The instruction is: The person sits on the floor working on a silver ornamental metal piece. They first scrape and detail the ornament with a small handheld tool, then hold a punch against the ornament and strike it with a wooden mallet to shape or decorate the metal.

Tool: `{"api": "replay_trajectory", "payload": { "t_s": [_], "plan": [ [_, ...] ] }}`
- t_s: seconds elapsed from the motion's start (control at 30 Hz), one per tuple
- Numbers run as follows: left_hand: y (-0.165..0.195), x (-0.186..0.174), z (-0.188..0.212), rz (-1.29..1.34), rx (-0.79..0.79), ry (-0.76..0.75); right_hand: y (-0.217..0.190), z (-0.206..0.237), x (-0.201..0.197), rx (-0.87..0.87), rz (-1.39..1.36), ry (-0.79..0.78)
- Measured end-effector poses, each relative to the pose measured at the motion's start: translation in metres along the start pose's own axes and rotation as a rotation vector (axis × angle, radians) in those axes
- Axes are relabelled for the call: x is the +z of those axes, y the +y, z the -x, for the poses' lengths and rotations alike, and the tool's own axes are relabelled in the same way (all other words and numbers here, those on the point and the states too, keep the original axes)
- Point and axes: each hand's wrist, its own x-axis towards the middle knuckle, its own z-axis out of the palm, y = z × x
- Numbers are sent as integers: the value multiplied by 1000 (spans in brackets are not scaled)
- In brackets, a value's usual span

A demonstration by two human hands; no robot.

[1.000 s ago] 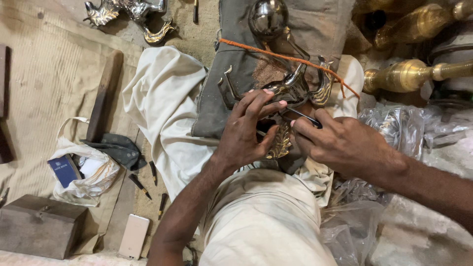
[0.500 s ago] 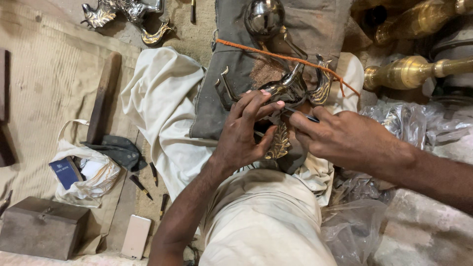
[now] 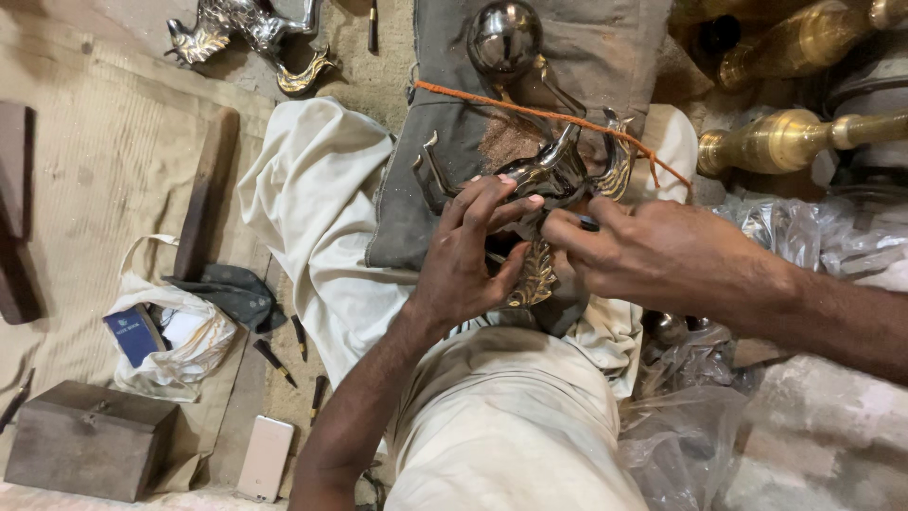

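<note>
The ornate silver-and-brass metal figurine [image 3: 553,203] lies between both hands, its long axis running away from the body; left hand [image 3: 473,260] grips it, right hand [image 3: 653,255] pinches a small dark tool [image 3: 588,223] against it.

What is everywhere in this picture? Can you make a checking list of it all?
Surface: grey cloth over white cloth, on the person's lap.
Job's things: silver and brass ornament, held on the grey cloth.
Clutter: small box, phone, white bag, chisels.
Grippers: left hand and right hand both grip the ornament.
Cables: orange cord across the ornament.
Surroundings: brass vases, plastic wrap.
</note>
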Motion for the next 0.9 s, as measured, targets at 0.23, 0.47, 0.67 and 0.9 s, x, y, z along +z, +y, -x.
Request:
{"api": "replay_trajectory", "payload": {
  "t_s": [0.23,0.47,0.67,0.9],
  "plan": [
    [4,-4,-1,5,-29,-2,6,-5,-26,-60,103,-54],
    [25,-14,11,-346,-237,255,13,2,-13,316,-630,177],
    [23,-16,9,-369,-326,116,-32,8,-4,583,-925,661],
    [13,-15,8,-331,-159,62,-78,-6,-5,728,-914,920]
  ]
}}
